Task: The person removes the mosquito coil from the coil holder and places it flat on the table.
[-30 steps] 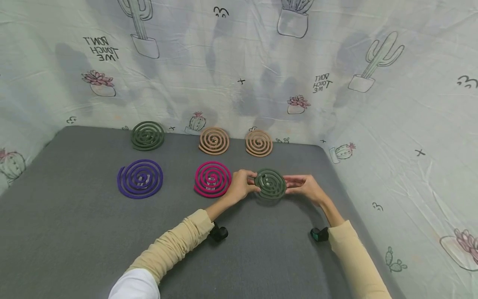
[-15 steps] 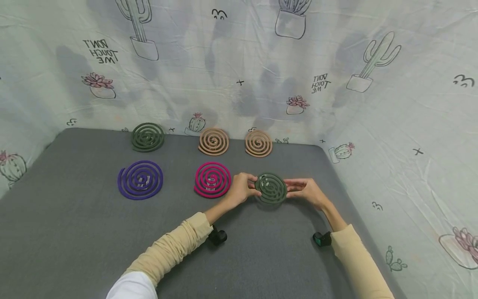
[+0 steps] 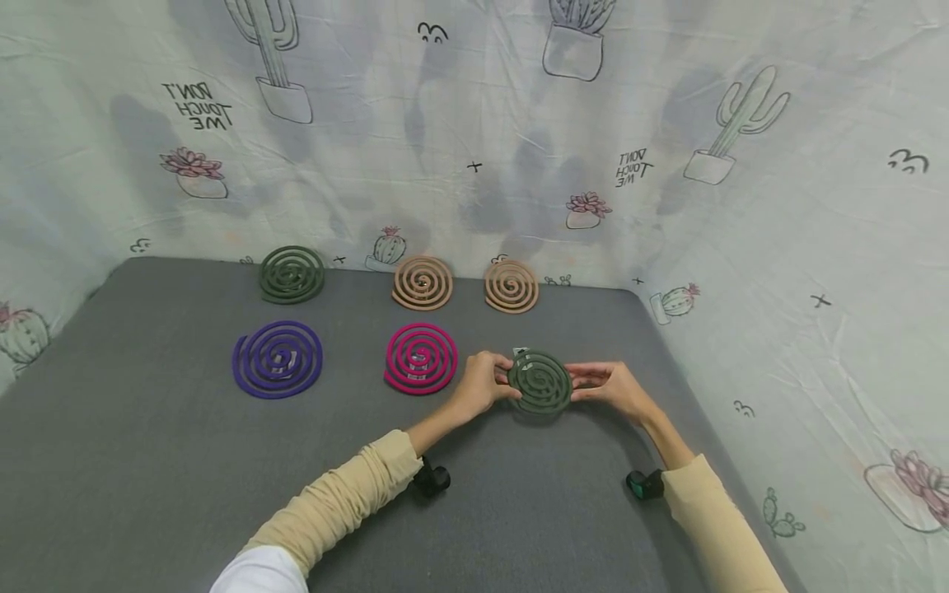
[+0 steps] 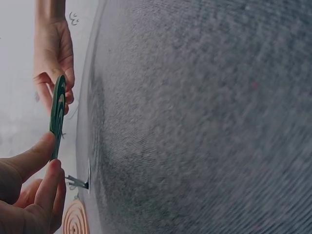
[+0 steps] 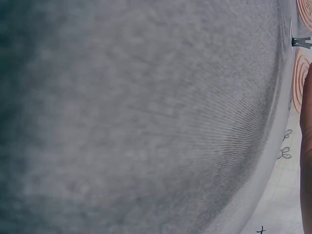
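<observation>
A green mosquito coil is held up between both hands over the grey table. On its left edge, the left hand pinches it between thumb and fingers. The right hand pinches the opposite edge. Seen nearly edge-on in the left wrist view, the coil stretches between the left hand and the right hand. Just beyond it lies a small metal stand, partly hidden by the coil in the head view. Only a strip of the right hand shows in the right wrist view.
Left of the hands lie a pink coil and a purple coil. Along the back edge are a dark green coil and two tan coils, one left, one right. A cactus-print cloth hangs behind.
Both hands have drawn the green coil slightly toward the person. More of the metal stand now shows past its far edge. The other coils keep their places; the head view has tilted slightly.
</observation>
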`<state>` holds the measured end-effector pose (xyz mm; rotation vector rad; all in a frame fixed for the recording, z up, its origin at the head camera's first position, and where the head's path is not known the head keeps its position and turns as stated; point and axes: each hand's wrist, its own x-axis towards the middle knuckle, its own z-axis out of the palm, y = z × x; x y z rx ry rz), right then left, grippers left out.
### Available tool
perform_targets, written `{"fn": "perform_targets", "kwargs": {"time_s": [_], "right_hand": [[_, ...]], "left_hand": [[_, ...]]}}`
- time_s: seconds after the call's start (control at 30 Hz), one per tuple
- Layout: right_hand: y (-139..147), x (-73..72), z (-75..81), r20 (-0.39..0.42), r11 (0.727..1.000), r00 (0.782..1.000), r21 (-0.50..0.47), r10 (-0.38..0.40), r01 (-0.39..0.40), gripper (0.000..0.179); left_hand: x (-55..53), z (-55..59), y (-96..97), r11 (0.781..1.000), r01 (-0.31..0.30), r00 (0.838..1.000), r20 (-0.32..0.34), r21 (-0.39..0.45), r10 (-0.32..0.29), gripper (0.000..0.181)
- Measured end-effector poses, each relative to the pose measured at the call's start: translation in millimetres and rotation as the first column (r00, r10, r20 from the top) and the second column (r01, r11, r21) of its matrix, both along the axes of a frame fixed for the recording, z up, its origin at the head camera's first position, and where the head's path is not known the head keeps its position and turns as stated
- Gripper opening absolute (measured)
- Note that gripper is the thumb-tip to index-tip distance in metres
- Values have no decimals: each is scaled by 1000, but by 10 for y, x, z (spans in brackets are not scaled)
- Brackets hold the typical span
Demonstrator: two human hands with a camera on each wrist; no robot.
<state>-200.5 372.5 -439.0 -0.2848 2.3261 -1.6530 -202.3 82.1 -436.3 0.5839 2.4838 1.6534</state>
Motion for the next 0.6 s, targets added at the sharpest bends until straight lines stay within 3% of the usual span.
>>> {"fn": "perform_targets", "kwargs": {"time_s": [0.6], "right_hand": [[24, 120, -55, 6, 998, 999, -50, 47, -47, 58]], "left_hand": [[48, -13, 23, 995, 36, 998, 50, -91, -32, 49]]}}
